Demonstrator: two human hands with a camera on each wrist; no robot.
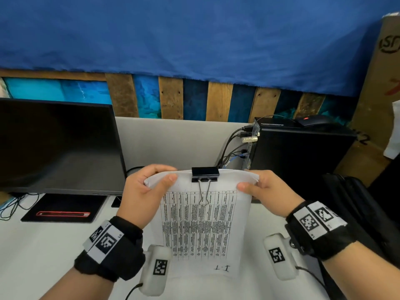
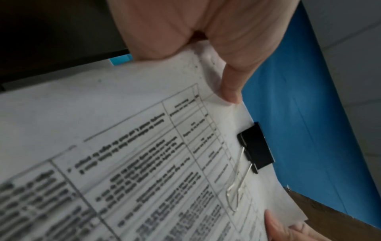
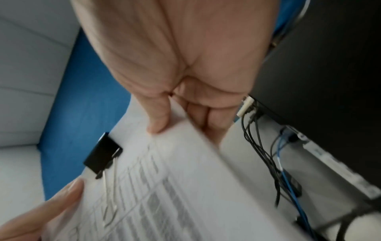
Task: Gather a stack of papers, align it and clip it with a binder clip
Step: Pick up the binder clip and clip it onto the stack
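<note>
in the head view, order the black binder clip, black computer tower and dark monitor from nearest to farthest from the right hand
1. Black computer tower, just behind the right hand.
2. Black binder clip, left of it, on the paper stack's top edge.
3. Dark monitor, far left.

You wear black wrist bands (image 1: 112, 247) carrying black-and-white square markers, with white cabled camera pods (image 1: 154, 269) beneath (lower frame).

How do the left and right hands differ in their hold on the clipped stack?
The left hand pinches the paper stack's far left corner; the right hand pinches its far right corner. The binder clip sits between them. Both keep the thumb on top and fingers behind the sheets.
</note>
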